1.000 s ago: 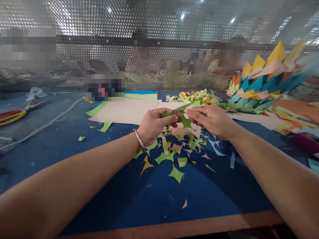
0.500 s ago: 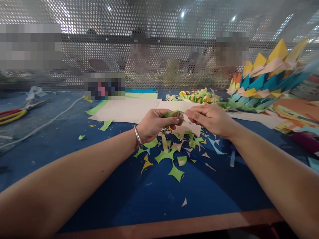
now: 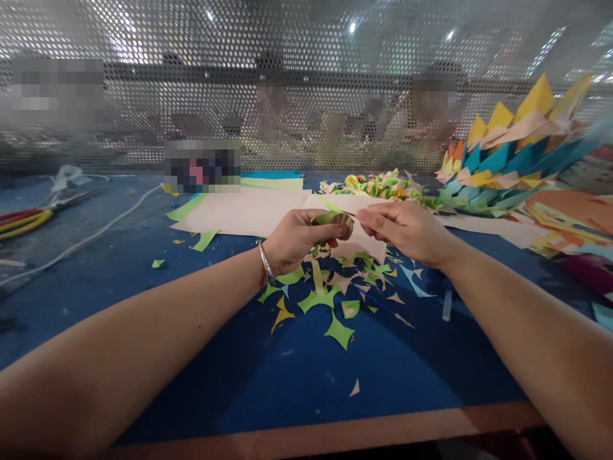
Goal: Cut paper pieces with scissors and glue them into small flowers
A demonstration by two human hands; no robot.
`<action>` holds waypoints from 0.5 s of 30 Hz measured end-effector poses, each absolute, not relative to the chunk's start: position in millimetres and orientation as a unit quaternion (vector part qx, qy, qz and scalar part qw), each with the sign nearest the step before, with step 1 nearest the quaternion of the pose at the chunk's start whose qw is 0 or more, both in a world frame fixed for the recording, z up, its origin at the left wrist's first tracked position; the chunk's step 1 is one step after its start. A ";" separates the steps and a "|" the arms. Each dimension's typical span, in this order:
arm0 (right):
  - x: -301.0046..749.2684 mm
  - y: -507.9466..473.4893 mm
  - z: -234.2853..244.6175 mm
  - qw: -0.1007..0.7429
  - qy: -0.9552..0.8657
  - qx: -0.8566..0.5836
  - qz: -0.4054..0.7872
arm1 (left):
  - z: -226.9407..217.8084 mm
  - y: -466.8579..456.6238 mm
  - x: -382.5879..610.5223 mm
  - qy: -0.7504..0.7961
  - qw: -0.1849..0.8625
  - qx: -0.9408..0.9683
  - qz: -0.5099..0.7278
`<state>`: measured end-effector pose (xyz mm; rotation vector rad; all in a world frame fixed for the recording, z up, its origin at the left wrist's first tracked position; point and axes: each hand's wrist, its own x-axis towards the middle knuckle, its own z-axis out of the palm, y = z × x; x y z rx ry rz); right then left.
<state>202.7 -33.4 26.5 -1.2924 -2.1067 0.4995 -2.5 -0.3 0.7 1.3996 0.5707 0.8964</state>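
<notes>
My left hand [image 3: 297, 239], a metal bangle on its wrist, is closed in a pinch on a small rolled piece of green paper [image 3: 335, 221] held above the blue table. My right hand [image 3: 407, 231] meets it from the right, its fingers closed on the same roll; a thin pointed tip shows between the fingers, and I cannot make out what it is. Under both hands lies a heap of green, yellow and cream paper scraps [image 3: 335, 287].
Cream and green paper sheets [image 3: 239, 211] lie behind the hands. A pile of small folded paper pieces [image 3: 378, 185] and a spiky stack of coloured paper [image 3: 507, 160] sit at the right. Pliers with red and yellow handles [image 3: 29, 220] and a white cord lie left. People sit behind a perforated screen.
The loose green paper flap that hung from the piece a second ago has been drawn in; the piece is now a tight small roll between the fingertips. Both hands stayed in place.
</notes>
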 end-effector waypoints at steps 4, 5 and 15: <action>202.2 -33.6 26.6 0.304 -0.795 -0.489 0.191 | 0.3 0.0 -2.6 0.244 0.638 0.611 0.401; 201.9 -33.7 26.7 0.302 -0.795 -0.490 0.190 | 0.3 0.3 -2.8 0.241 0.637 0.613 0.399; 200.2 -34.3 28.7 0.299 -0.798 -0.483 0.201 | 3.4 -2.6 -2.7 0.225 0.623 0.648 0.377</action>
